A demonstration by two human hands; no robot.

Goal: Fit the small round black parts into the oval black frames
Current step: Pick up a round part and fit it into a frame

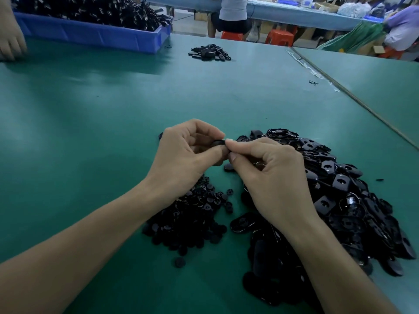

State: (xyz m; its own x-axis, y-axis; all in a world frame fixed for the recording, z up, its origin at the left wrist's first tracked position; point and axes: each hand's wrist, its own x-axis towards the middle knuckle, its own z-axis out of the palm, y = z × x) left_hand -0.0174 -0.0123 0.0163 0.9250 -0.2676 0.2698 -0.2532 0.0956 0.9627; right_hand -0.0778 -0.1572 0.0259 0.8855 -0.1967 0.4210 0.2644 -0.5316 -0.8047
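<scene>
My left hand (183, 152) and my right hand (269, 175) meet above the green table (90, 132). Between their fingertips sits one black oval frame (218, 143), mostly hidden; the left fingers curl round it and the right thumb and forefinger pinch its end. Whether a round part sits in it cannot be seen. A heap of small round black parts (192, 220) lies under my left wrist. A big pile of oval black frames (340, 200) spreads to the right, under and beyond my right hand.
A small pile of black pieces (209, 52) lies far across the table. A blue bin (95, 34) heaped with black parts stands at the back left, with another person's hand (10, 40) beside it. People sit on red stools at benches behind. A table seam runs diagonally at right.
</scene>
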